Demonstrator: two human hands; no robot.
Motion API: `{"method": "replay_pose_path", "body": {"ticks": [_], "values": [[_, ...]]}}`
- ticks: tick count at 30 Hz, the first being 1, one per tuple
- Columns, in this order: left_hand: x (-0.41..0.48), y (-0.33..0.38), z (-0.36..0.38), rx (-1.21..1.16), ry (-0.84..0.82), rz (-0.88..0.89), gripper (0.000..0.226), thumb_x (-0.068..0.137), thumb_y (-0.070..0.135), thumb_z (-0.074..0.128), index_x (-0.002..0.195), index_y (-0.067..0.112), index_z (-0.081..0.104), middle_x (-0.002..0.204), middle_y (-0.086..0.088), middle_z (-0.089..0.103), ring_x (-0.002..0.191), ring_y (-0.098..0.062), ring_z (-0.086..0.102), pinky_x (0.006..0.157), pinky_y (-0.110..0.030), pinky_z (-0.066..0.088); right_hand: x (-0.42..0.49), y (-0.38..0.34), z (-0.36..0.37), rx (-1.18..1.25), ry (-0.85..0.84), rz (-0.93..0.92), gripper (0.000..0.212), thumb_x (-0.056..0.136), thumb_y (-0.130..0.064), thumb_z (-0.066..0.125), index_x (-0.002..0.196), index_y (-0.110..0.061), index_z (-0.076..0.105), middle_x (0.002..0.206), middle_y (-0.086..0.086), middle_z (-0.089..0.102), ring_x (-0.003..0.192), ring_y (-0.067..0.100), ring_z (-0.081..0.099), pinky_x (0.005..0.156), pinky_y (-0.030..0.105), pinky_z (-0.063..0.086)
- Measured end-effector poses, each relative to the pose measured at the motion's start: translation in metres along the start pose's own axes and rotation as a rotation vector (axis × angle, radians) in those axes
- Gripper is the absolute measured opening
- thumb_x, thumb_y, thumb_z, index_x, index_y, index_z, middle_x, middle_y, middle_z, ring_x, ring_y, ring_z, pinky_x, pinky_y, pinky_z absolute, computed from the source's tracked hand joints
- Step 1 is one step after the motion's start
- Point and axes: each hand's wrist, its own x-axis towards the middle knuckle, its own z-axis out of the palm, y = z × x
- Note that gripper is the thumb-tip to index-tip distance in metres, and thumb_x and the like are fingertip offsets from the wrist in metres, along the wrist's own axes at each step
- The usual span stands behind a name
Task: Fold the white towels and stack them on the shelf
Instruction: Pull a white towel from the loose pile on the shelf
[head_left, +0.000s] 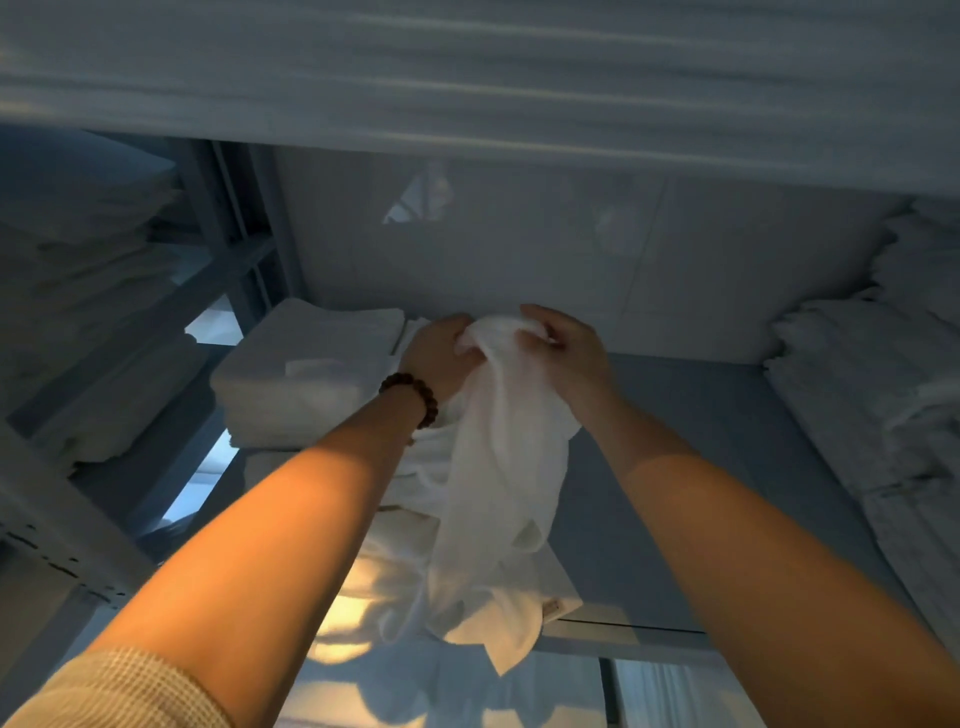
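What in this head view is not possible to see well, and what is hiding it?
Head view:
- Fingertips of the left hand: buried in the bunched top of the hanging towel, which the right hand also grips.
- Right edge of the folded stack: behind the left wrist and the towel.
- Linen pile at right: dim, blurred, cut by the frame edge.

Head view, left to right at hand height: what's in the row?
Stacked linens → shelf post → folded towels → left hand → hanging towel, gripped by both hands → right hand → rumpled linens.
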Motion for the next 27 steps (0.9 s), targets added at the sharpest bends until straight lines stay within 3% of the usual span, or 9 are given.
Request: {"method": "replay_pose_path", "body": {"ticks": [4,8,13,16,18,20,23,25,27], "values": [[0.014,0.004,-0.006,0.002,0.080,-0.043,0.003,0.083,0.017,0.058,0.082,0.016,0.056,0.075,0.002,0.056,0.067,-0.019,0.051,0.052,-0.024,0.032,-0.018,0.033,0.001,-0.110,-0.100,0.122,0.086,0.070,-0.028,0.081,0.142,-0.021,0.035,0.126,0.003,0.051,0.111,0.020,0.053,0.095,0.036,0.047],[0.030,0.004,-0.014,-0.021,0.182,-0.116,0.009,0.082,0.014,0.059,0.086,0.006,0.060,0.079,-0.006,0.061,0.069,-0.022,0.055,0.059,-0.028,0.044,-0.045,0.066,0.017,-0.096,-0.242,0.223,0.096,0.060,-0.031,0.087,0.140,-0.023,0.034,0.130,-0.006,0.049,0.117,0.015,0.049,0.097,0.035,0.045],[0.019,-0.014,-0.015,-0.025,0.223,-0.170,0.008,0.083,0.010,0.056,0.088,0.005,0.061,0.080,-0.005,0.061,0.072,-0.022,0.055,0.057,-0.024,0.037,-0.042,0.081,0.046,-0.203,-0.158,0.268,0.042,0.073,-0.024,0.076,0.110,-0.008,0.063,0.103,0.011,0.067,0.094,0.027,0.063,0.081,0.039,0.052],[0.005,-0.041,-0.024,0.002,0.212,-0.243,0.012,0.087,0.018,0.059,0.097,0.012,0.058,0.091,0.001,0.059,0.090,-0.026,0.058,0.066,-0.020,0.036,-0.031,0.077,0.040,-0.216,-0.103,0.148,0.023,0.081,-0.020,0.070,0.084,0.002,0.069,0.075,0.021,0.064,0.069,0.019,0.056,0.060,0.029,0.037],[-0.003,-0.055,-0.034,0.051,0.074,-0.210,0.052,0.083,0.020,0.068,0.129,0.013,0.046,0.126,-0.005,0.053,0.119,-0.025,0.048,0.089,-0.024,0.036,-0.024,0.069,0.034,-0.226,-0.085,0.078,0.024,0.082,-0.019,0.069,0.074,0.004,0.065,0.065,0.021,0.056,0.063,0.015,0.048,0.055,0.029,0.028],[-0.010,-0.060,-0.041,0.191,-0.101,-0.095,0.100,0.074,0.021,0.077,0.148,0.025,0.009,0.155,-0.002,0.015,0.142,-0.025,0.016,0.113,-0.042,0.017,-0.015,0.055,0.032,-0.220,-0.086,0.018,0.024,0.082,-0.018,0.069,0.067,0.000,0.062,0.060,0.011,0.049,0.061,0.014,0.045,0.054,0.029,0.026],[-0.012,-0.046,-0.044,0.339,-0.222,0.118,0.123,0.063,0.046,0.079,0.139,0.051,-0.018,0.152,0.023,-0.015,0.143,-0.018,-0.015,0.109,-0.054,-0.005,0.000,0.030,0.035,-0.224,-0.104,-0.060,0.035,0.080,-0.017,0.069,0.052,-0.023,0.050,0.054,0.000,0.044,0.057,0.012,0.042,0.052,0.028,0.026],[-0.005,-0.033,-0.039,0.320,-0.280,0.206,0.119,0.059,0.059,0.074,0.142,0.049,-0.009,0.153,0.023,0.000,0.144,-0.015,-0.008,0.108,-0.051,-0.009,0.009,0.012,0.040,-0.204,-0.095,-0.143,0.035,0.080,-0.012,0.067,0.052,-0.024,0.051,0.054,-0.004,0.047,0.058,0.010,0.045,0.051,0.025,0.029],[0.002,-0.024,-0.032,0.333,-0.270,0.177,0.103,0.064,0.055,0.073,0.146,0.039,0.012,0.151,0.009,0.029,0.140,-0.017,0.021,0.113,-0.047,0.003,0.017,-0.004,0.046,-0.124,-0.061,-0.184,0.022,0.081,-0.005,0.063,0.062,-0.016,0.063,0.056,-0.010,0.051,0.056,0.003,0.047,0.049,0.015,0.031]]}}
